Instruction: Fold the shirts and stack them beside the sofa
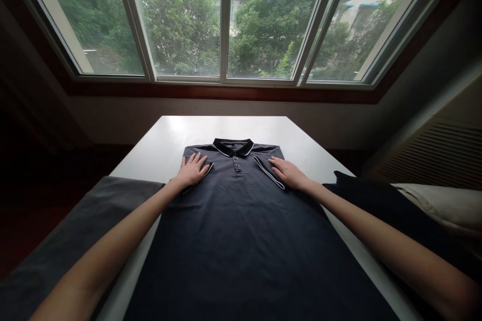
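A dark grey polo shirt [241, 230] lies front side up on a white table [226, 125], its black, white-edged collar [233, 147] toward the window. Both short sleeves are folded inward over the chest, their white-striped cuffs slanting. My left hand [192, 168] rests flat on the sleeve at the left, fingers spread. On the opposite sleeve [269, 173], my right hand [289, 172] lies with its fingers stretched out near the striped cuff. Neither hand grasps the fabric. The shirt's lower hem runs out of the picture at the bottom.
Grey cloth [124, 195] lies over the table's left side. At the right are dark cloth [376, 200] and a cream-coloured cloth [440, 203]. A wide window [222, 80] is beyond the table's far edge, and a slatted panel [437, 150] stands at the right.
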`<act>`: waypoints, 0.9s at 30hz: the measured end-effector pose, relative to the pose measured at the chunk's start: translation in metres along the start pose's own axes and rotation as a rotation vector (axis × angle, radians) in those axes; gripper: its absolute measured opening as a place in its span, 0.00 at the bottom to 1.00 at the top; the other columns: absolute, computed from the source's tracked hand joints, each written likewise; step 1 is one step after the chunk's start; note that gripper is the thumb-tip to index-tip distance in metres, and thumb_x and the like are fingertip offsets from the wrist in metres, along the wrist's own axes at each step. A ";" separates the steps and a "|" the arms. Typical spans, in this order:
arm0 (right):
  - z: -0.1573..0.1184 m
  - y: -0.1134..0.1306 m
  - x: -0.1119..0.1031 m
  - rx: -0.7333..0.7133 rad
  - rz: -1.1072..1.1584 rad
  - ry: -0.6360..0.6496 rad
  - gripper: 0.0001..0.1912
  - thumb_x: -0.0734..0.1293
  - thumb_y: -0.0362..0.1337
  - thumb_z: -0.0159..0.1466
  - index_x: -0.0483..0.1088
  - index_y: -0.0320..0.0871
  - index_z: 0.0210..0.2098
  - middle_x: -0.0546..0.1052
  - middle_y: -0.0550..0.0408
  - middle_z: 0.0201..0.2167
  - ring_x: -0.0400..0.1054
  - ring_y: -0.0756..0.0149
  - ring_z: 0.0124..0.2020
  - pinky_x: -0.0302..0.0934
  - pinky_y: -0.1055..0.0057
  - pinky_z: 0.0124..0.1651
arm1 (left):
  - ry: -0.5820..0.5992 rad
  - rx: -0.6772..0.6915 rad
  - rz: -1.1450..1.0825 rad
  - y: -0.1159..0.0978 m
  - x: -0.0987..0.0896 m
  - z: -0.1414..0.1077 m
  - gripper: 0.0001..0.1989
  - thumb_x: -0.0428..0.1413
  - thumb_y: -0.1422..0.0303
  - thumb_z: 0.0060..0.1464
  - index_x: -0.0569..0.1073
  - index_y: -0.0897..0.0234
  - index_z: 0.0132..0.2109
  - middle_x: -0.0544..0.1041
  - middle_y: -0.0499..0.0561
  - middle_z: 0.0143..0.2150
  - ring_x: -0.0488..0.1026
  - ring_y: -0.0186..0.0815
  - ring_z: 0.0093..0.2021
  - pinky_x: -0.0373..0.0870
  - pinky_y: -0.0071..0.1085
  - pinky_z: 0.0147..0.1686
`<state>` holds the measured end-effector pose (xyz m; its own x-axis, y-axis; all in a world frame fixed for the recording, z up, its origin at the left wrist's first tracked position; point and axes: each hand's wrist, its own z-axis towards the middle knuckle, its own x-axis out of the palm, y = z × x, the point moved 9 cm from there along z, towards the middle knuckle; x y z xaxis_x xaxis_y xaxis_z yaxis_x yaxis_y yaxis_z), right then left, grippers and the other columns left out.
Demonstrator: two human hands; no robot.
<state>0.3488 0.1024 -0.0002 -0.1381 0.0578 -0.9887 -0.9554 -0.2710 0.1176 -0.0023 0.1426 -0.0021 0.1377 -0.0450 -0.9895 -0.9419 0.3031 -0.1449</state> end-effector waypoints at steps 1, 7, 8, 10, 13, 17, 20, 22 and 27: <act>-0.001 0.001 -0.003 0.024 -0.024 0.000 0.27 0.51 0.43 0.70 0.59 0.42 0.65 0.60 0.45 0.67 0.53 0.56 0.68 0.45 0.51 0.69 | 0.007 -0.034 0.000 0.000 -0.001 -0.004 0.33 0.36 0.49 0.65 0.52 0.58 0.71 0.45 0.56 0.73 0.40 0.50 0.72 0.34 0.62 0.65; -0.045 0.052 -0.028 -0.057 -0.084 -0.063 0.26 0.51 0.40 0.70 0.58 0.42 0.65 0.58 0.46 0.67 0.49 0.59 0.69 0.37 0.49 0.70 | -0.004 0.027 0.062 -0.023 -0.005 -0.087 0.31 0.38 0.51 0.66 0.52 0.59 0.70 0.46 0.58 0.73 0.41 0.50 0.72 0.31 0.62 0.65; -0.058 0.066 -0.030 -0.100 -0.074 -0.060 0.26 0.52 0.41 0.70 0.57 0.43 0.66 0.58 0.47 0.68 0.49 0.59 0.69 0.38 0.49 0.70 | -0.018 0.056 0.069 -0.028 -0.007 -0.110 0.30 0.39 0.52 0.67 0.53 0.59 0.70 0.46 0.58 0.73 0.41 0.49 0.72 0.32 0.61 0.65; -0.086 0.095 -0.032 -0.184 -0.050 -0.041 0.27 0.53 0.42 0.70 0.56 0.45 0.66 0.57 0.48 0.68 0.49 0.59 0.69 0.38 0.49 0.71 | -0.027 0.104 0.059 -0.037 -0.010 -0.159 0.29 0.40 0.53 0.67 0.54 0.59 0.70 0.46 0.57 0.73 0.41 0.48 0.72 0.35 0.60 0.66; -0.124 0.135 -0.034 -0.282 -0.016 0.009 0.26 0.54 0.42 0.70 0.57 0.48 0.66 0.57 0.50 0.68 0.49 0.57 0.69 0.37 0.47 0.70 | 0.008 0.190 0.022 -0.052 -0.015 -0.233 0.29 0.41 0.53 0.67 0.52 0.56 0.70 0.47 0.54 0.73 0.43 0.46 0.72 0.41 0.57 0.67; -0.171 0.167 -0.043 -0.354 0.021 0.053 0.26 0.56 0.40 0.69 0.56 0.50 0.66 0.56 0.52 0.68 0.49 0.56 0.69 0.39 0.44 0.70 | 0.021 0.270 0.004 -0.064 -0.023 -0.315 0.29 0.44 0.55 0.67 0.48 0.49 0.71 0.50 0.50 0.72 0.49 0.45 0.71 0.50 0.54 0.66; -0.209 0.166 -0.050 -0.325 0.045 0.062 0.27 0.59 0.43 0.68 0.57 0.53 0.66 0.58 0.53 0.68 0.53 0.54 0.67 0.46 0.45 0.69 | -0.038 0.267 -0.002 -0.059 -0.032 -0.357 0.29 0.47 0.59 0.66 0.49 0.47 0.71 0.52 0.49 0.72 0.54 0.45 0.69 0.58 0.48 0.64; -0.238 0.157 -0.050 -0.278 0.060 0.075 0.27 0.60 0.46 0.67 0.58 0.55 0.66 0.60 0.54 0.67 0.57 0.53 0.66 0.52 0.46 0.67 | -0.072 0.249 -0.026 -0.053 -0.037 -0.378 0.29 0.50 0.61 0.64 0.52 0.47 0.70 0.54 0.49 0.71 0.57 0.44 0.68 0.63 0.43 0.62; -0.302 0.111 -0.038 -0.074 0.122 0.026 0.30 0.61 0.54 0.65 0.60 0.56 0.64 0.64 0.53 0.64 0.64 0.50 0.61 0.64 0.51 0.59 | -0.120 0.084 -0.149 -0.035 -0.044 -0.410 0.29 0.53 0.65 0.62 0.56 0.48 0.68 0.58 0.50 0.70 0.61 0.43 0.66 0.66 0.41 0.60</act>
<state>0.3267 -0.2204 0.0225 -0.2445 -0.0043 -0.9696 -0.9099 -0.3444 0.2310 -0.1010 -0.2562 0.0469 0.3143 0.0170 -0.9492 -0.8800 0.3802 -0.2846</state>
